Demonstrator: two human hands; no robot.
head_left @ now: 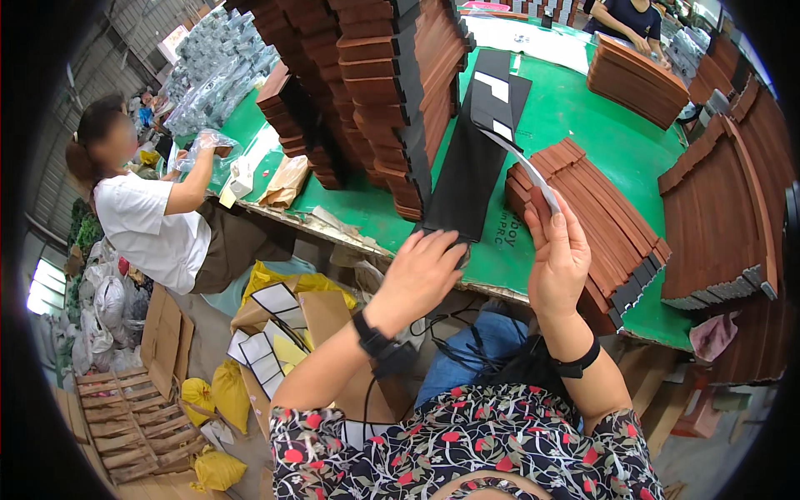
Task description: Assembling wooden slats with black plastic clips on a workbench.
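My right hand pinches the near end of a thin, curved strip, white on the side facing me. Its far part seems to join a black piece with white patches, lying over long black strips on the green table. Over the near end of those black strips lies my left hand, fingers stretched out at the table edge. What is beneath its fingertips is partly hidden. Right beside my right hand rests a stack of brown, wood-look slats with dark ends.
A tall stack of brown slats rises left of the black strips. More stacks stand to the right. At the left, a person handles clear plastic. An open carton with white, black-edged sheets sits below the table.
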